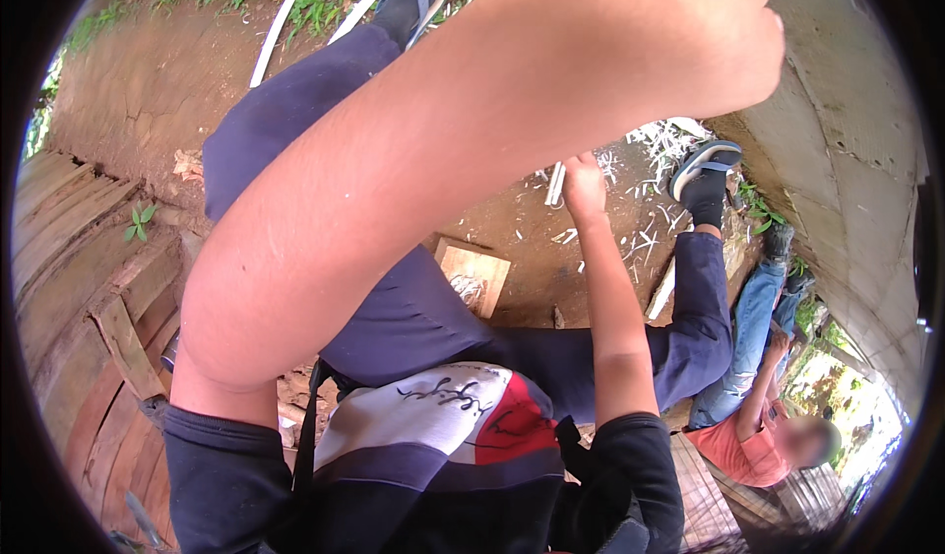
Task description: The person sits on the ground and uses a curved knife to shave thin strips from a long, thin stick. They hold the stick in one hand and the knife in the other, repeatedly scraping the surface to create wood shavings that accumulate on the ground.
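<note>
My left forearm sweeps across the picture close to the camera. My left hand (689, 37) is raised at the top right with its fingers curled closed; the top edge cuts it off, and whatever it holds is hidden. Lower down, my right hand (585, 188) is closed at the end of a pale narrow strip (555, 185), apparently of wood or bamboo. Part of that strip is covered by my left forearm. Thin white shavings (669, 145) litter the brown dirt ground beyond my right hand.
A small wooden board (495, 276) with shavings lies between my legs. Long white strips (276, 37) rest on the ground at the upper left. Wooden planks (74, 219) line the left side, and a concrete wall (837, 140) the right. Another person (753, 446) sits at the lower right.
</note>
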Demonstrator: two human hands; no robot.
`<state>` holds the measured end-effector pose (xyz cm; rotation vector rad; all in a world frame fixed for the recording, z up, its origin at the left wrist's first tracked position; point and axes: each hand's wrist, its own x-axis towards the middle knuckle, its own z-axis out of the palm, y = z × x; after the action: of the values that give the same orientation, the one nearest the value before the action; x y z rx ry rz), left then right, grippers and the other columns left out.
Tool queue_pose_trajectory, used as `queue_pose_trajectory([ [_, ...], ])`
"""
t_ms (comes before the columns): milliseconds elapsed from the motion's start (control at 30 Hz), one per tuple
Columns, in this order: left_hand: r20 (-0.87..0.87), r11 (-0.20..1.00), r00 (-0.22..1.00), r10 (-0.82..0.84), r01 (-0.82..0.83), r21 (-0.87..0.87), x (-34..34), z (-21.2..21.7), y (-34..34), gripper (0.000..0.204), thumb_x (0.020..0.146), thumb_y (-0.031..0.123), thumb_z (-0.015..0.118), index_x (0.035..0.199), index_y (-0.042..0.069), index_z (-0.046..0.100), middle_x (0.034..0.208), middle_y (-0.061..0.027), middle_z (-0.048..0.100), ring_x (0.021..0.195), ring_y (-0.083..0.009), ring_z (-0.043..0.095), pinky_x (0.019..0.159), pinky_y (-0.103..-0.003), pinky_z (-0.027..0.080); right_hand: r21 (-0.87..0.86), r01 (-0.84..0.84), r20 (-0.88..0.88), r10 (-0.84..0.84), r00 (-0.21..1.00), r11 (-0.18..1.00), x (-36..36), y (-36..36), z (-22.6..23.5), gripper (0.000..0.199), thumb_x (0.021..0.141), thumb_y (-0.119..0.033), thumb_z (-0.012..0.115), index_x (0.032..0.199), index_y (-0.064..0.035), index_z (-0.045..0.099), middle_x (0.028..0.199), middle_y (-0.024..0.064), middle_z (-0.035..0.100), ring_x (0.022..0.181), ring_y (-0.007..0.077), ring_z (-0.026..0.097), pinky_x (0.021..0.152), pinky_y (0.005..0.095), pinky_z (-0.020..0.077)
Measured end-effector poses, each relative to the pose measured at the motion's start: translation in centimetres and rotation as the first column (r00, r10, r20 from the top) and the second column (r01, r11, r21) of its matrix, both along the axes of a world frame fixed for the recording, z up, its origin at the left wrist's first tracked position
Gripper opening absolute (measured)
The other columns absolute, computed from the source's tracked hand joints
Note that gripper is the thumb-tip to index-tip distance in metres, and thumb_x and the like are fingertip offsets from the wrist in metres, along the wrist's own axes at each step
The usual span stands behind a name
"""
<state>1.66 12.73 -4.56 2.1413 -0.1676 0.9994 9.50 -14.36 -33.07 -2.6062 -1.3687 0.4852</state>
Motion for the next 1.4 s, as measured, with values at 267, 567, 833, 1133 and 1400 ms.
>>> queue_pose_trajectory([
  [267,0.126,0.811,0.982,0.144,-0.19,0.553,1.7,-1.1,-1.2,0.018,0.078,0.008,0.064,0.082,-0.01,0.062,0.062,-0.0162,0.058,0.052,-0.0308,0.061,0.051,-0.041,0.053,0.053,-0.282,-0.007,0.283,0.959,0.958,-3.2,-2.5,0.0,0.038,0.079,0.002,0.06,0.114,-0.0122,0.068,0.126,0.0101,0.066,0.113,0.0306,0.065,0.097,0.0445,0.0522],
  [567,-0.338,0.973,0.917,-0.211,0.162,-0.167,1.1,0.7,-1.6,0.028,0.089,0.015,0.058,0.073,-0.007,0.066,0.072,-0.0269,0.065,0.067,-0.0409,0.067,0.064,-0.045,0.056,0.377,0.793,-0.462,-0.645,0.608,0.478,-1.3,-0.1,0.8,0.017,0.095,-0.014,0.067,0.105,-0.0018,0.074,0.09,0.012,0.074,0.078,0.0162,0.069,0.072,0.0318,0.0557],
  [833,-0.271,0.993,0.961,-0.059,0.028,-0.116,1.3,-0.3,-3.7,0.033,0.093,0.018,0.055,0.072,-0.005,0.066,0.072,-0.0262,0.066,0.071,-0.0427,0.067,0.074,-0.047,0.055,0.299,0.939,-0.723,-0.602,0.34,0.171,-6.1,0.0,-2.4,0.025,0.098,-0.015,0.065,0.113,0.0046,0.07,0.094,0.0096,0.072,0.078,0.0137,0.068,0.068,0.0282,0.0569],
  [1133,-0.368,0.992,0.93,0.024,0.024,0.125,1.9,0.3,-2.6,0.029,0.092,0.015,0.056,0.075,-0.003,0.07,0.076,-0.0216,0.068,0.072,-0.0358,0.069,0.07,-0.042,0.057,0.408,0.875,-0.576,-0.671,0.467,0.259,-7.0,0.8,-3.5,0.02,0.098,-0.011,0.064,0.11,0.0049,0.069,0.1,0.011,0.07,0.082,0.0145,0.067,0.07,0.028,0.0568],
  [1400,-0.488,0.86,0.873,0.027,0.228,0.456,-0.1,3.4,-0.7,0.019,0.087,0.015,0.063,0.089,0.003,0.078,0.079,-0.012,0.073,0.072,-0.0245,0.072,0.071,-0.035,0.059,0.114,0.989,-0.894,-0.444,0.062,-0.092,-6.9,2.5,-0.7,0.022,0.099,-0.015,0.062,0.116,-0.0011,0.067,0.097,0.0074,0.069,0.07,0.0148,0.068,0.055,0.0248,0.0496],
])
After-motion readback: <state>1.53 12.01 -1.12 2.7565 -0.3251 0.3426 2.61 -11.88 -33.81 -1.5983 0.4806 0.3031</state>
